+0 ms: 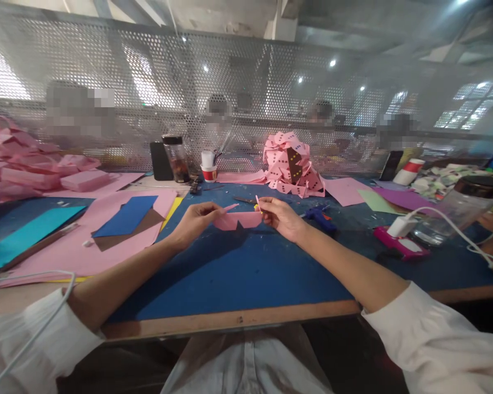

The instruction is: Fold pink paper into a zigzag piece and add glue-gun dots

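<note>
Above the blue table mat (pixel 246 273), a pink piece of folded paper or thin foam (pixel 238 220) with a notch in its lower edge is held up between both hands. My left hand (pixel 199 220) pinches its left end, thumb and fingers closed. At the right end, my right hand (pixel 282 216) grips it with bent fingers, and a narrow pink strip stands up beside the fingertips. Something small and yellow shows by the right fingertips, too small to name. Scissors (pixel 243 201) seem to lie just behind the piece. A blue glue gun (pixel 321 218) rests right of my right hand.
Pink sheets (pixel 123 235) with blue and brown pieces lie left. Pink box shapes (pixel 36 169) are heaped far left. A pile of dotted pink pieces (pixel 290 164), a dark-lidded bottle (pixel 176 158) and a paper cup (pixel 208 171) stand behind. A pink power strip (pixel 400 243) with a cable sits right.
</note>
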Tool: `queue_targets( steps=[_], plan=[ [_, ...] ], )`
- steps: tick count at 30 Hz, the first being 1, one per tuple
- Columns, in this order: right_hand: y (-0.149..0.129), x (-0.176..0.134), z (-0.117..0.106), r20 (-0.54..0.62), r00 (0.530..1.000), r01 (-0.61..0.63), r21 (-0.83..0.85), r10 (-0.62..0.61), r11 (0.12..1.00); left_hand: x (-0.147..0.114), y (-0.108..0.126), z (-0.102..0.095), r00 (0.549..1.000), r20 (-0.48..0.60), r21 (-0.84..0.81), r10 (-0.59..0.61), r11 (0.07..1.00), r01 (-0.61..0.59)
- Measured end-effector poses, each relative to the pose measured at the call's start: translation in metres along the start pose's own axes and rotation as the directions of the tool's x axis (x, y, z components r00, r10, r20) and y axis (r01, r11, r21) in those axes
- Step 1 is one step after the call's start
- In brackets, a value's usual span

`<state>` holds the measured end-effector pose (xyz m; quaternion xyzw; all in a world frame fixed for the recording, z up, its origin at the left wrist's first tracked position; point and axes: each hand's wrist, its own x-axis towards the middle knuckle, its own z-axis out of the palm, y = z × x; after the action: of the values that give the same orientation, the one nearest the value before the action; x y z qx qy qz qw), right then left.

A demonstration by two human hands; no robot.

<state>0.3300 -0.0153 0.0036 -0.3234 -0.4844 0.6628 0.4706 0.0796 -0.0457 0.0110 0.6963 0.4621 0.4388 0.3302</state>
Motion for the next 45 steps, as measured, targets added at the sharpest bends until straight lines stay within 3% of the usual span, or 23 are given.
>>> queue_targets(
  steps=[5, 13, 17, 22, 29, 37, 45],
  plan=[
    [0.004, -0.001, 0.003, 0.030, 0.999, -0.013, 0.005, 0.013, 1.000, -0.001, 0.000, -0.002, 0.993, -0.110, 0.141, 0.036, 0.990, -0.020],
    [0.009, -0.009, 0.011, 0.141, 0.990, -0.022, -0.011, 0.024, 1.000, -0.005, -0.004, 0.002, 0.971, -0.124, 0.322, 0.206, 0.934, -0.157],
    [0.010, -0.010, 0.015, 0.191, 0.982, 0.024, -0.033, -0.017, 0.999, -0.012, 0.006, 0.009, 0.915, -0.140, 0.428, 0.379, 0.856, -0.289],
    [0.007, -0.016, 0.024, 0.235, 0.969, 0.099, -0.076, -0.078, 0.992, -0.020, 0.015, 0.021, 0.851, -0.030, 0.517, 0.524, 0.737, -0.436],
    [0.008, -0.022, 0.033, 0.266, 0.941, 0.268, -0.216, -0.207, 0.939, -0.017, 0.002, 0.025, 0.830, -0.009, 0.555, 0.558, 0.693, -0.460],
    [0.004, -0.018, 0.029, 0.125, 0.940, 0.341, -0.294, -0.318, 0.893, -0.015, -0.001, 0.020, 0.799, -0.029, 0.631, 0.601, 0.631, -0.452],
    [0.005, -0.025, 0.035, 0.263, 0.901, 0.426, -0.384, -0.345, 0.819, -0.019, 0.009, 0.027, 0.860, -0.015, 0.476, 0.510, 0.761, -0.442]
  ],
)
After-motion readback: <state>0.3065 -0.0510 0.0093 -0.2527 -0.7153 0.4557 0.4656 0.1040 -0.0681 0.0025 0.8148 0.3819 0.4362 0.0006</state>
